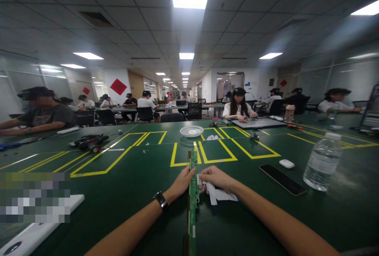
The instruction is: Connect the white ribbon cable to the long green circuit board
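Observation:
A long, narrow green circuit board [193, 208] stands on edge in front of me, running from the bottom of the view toward the middle of the table. My left hand [182, 180] is closed around its left side, thumb on the board. From the right, my right hand [217, 177] pinches close to the board's face, at a small white piece by its fingertips. A white flat strip [220, 196] spreads from beneath the right hand, folded and angled; whether it is tape or ribbon cable I cannot tell.
On the green table [142, 216] are yellow taped outlines, a white plastic basket [192, 131], a black phone [282, 179], a white earbud case [286, 164] and a water bottle [322, 163]. Black cables [90, 141] lie left. A white panel [50, 224] occupies the near left. People sit around.

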### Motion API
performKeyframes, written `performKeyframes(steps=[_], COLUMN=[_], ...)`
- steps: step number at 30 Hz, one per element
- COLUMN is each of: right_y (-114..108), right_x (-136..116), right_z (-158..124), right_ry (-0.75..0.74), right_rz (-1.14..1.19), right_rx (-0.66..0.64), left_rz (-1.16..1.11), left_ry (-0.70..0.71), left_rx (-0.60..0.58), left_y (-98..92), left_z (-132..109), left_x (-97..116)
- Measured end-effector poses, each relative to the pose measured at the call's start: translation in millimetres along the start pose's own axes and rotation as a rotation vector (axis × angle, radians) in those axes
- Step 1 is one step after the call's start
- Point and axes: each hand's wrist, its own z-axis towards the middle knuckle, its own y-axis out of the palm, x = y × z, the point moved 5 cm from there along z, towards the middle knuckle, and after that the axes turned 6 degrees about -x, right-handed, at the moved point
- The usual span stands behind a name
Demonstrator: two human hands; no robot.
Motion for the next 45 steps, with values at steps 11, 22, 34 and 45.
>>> performKeyframes(steps=[11, 22, 34, 45], right_y=[5, 18, 15, 12], right_x=[2, -5, -14, -4], right_z=[2, 5, -4, 1], right_ry=[-0.03, -0.126, -0.134, -0.164], right_rz=[-0.012, 0.053, 0.024, -0.049], right_rx=[0.069, 0.206, 0.161, 0.22], left_rz=[-0.075, -0.162, -0.179, -0.131], left_ry=[-0.038, -0.071, -0.053, -0.027], left_rx=[0.059, 0.089, 0.049, 0.126], left_y=[-0.4, 6.8, 11.8, 13.5], left_z=[-1, -4, -13, -16], left_x=[-7, 0, 12, 20])
